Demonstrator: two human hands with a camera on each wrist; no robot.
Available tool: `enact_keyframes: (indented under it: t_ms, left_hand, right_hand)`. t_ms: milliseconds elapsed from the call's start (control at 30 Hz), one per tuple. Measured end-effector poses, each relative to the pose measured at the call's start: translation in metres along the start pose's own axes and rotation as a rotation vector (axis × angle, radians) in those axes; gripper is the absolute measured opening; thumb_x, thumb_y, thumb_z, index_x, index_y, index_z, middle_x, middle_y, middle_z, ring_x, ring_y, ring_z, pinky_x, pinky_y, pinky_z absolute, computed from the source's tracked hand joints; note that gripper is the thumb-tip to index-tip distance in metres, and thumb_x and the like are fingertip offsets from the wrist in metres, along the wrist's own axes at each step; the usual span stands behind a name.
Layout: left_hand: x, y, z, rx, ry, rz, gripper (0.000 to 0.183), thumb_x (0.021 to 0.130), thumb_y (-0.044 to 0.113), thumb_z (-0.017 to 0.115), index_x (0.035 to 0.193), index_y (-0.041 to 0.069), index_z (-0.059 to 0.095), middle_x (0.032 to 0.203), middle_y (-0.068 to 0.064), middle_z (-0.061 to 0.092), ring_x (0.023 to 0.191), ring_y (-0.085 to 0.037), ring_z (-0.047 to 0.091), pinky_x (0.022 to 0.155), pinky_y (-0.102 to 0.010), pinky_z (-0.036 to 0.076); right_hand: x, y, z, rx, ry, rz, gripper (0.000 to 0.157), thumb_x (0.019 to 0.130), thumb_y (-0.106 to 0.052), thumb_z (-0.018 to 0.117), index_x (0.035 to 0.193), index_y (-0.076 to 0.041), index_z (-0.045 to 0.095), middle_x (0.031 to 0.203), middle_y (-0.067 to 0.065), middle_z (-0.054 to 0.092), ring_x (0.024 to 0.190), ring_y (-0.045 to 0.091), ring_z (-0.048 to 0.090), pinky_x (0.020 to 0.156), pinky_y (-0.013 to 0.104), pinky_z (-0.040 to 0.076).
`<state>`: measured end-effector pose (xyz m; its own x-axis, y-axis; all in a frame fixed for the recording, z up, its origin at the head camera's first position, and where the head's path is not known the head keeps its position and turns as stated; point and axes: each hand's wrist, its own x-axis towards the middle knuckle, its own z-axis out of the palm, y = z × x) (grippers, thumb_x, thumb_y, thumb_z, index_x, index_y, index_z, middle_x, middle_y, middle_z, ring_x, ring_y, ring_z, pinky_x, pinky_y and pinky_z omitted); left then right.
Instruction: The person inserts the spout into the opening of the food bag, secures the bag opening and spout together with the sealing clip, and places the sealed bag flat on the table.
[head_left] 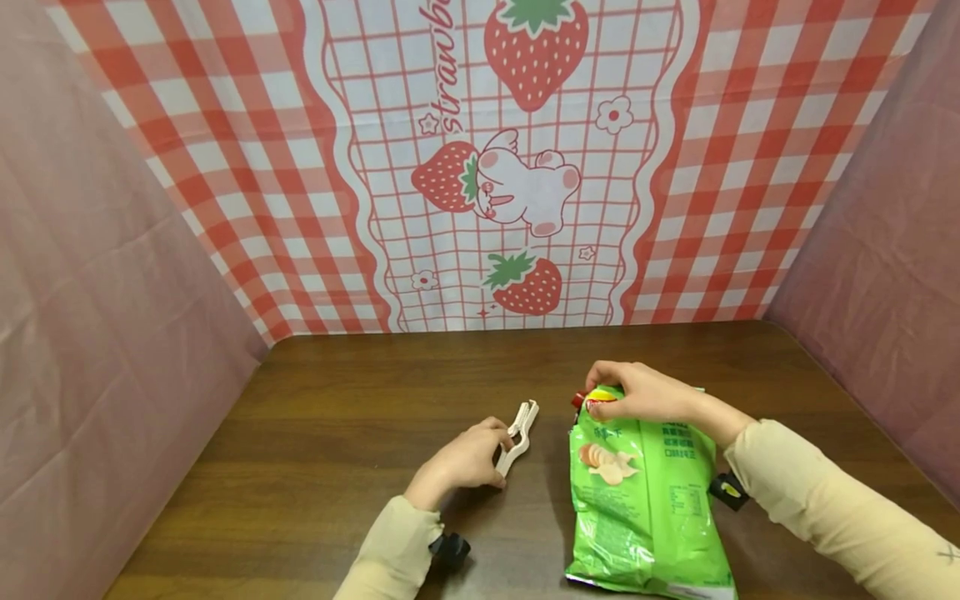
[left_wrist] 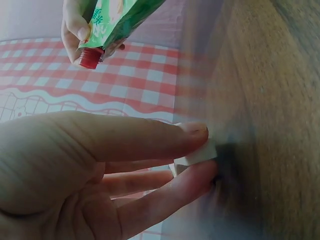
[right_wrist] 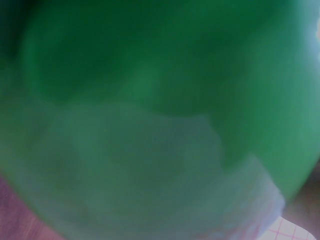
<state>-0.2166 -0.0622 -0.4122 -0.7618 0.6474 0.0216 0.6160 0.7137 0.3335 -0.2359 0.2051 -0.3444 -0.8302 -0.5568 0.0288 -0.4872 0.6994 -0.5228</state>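
Observation:
A white clip (head_left: 516,446), long and peg-like, lies at table level just left of a green chip bag (head_left: 645,508). My left hand (head_left: 471,455) pinches one end of it between thumb and finger; in the left wrist view only a small white part of the clip (left_wrist: 196,156) shows between the fingertips. At the bag's top edge, my right hand (head_left: 643,392) grips the folded part, where a red ribbed end sticks out to the left. The blurred green bag (right_wrist: 150,100) fills most of the right wrist view and hides the right fingers there.
Both hands work over a dark brown wooden table (head_left: 337,417). Behind it hangs a red-and-white checked cloth (head_left: 270,167) with strawberries, and pinkish curtains (head_left: 97,292) close off the sides. The bag reaches down to the bottom of the head view.

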Motion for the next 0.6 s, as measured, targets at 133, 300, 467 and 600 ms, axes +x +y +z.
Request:
enact_keyframes:
  t_ms: [133,300,467,600]
  left_hand:
    - [0.0007,0.0018,0.0009,-0.004,-0.014,0.009,0.029,0.057,0.009,0.071,0.084,0.012,0.063,0.112,-0.005,0.049,0.09,-0.019,0.052,0.069,-0.02,0.041]
    - [0.0016,0.0021,0.0042,0.024,0.003,0.023,0.026,0.057,0.003,0.066,0.08,0.015,0.064,0.114,-0.005,0.049,0.091,-0.018,0.053,0.067,-0.022,0.042]
    - [0.0019,0.0011,0.0055,0.013,0.015,0.017,0.027,0.057,0.001,0.064,0.081,0.015,0.064,0.113,-0.005,0.049,0.091,-0.019,0.053,0.069,-0.027,0.043]
    - [0.0028,-0.0006,0.0048,0.011,0.018,0.016,0.026,0.058,0.001,0.063,0.08,0.014,0.065,0.114,-0.006,0.051,0.097,-0.02,0.052,0.073,-0.027,0.042]
  right_hand:
    - [0.0005,-0.0013,0.0003,0.008,-0.009,0.002,0.027,0.073,-0.039,0.062,0.091,-0.023,0.049,0.083,-0.008,0.055,0.068,0.009,0.048,0.059,0.024,0.038]
    - [0.0011,-0.0024,0.0012,0.012,-0.016,0.005,0.027,0.073,-0.038,0.062,0.092,-0.023,0.05,0.084,-0.007,0.055,0.068,0.009,0.048,0.06,0.024,0.039]
    - [0.0019,-0.0018,0.0022,0.002,-0.012,0.001,0.028,0.073,-0.039,0.062,0.092,-0.023,0.05,0.084,-0.007,0.055,0.068,0.009,0.048,0.06,0.024,0.038]
    - [0.0021,-0.0014,0.0023,0.002,-0.014,0.002,0.027,0.073,-0.039,0.062,0.092,-0.023,0.049,0.085,-0.008,0.055,0.068,0.009,0.048,0.059,0.024,0.038]
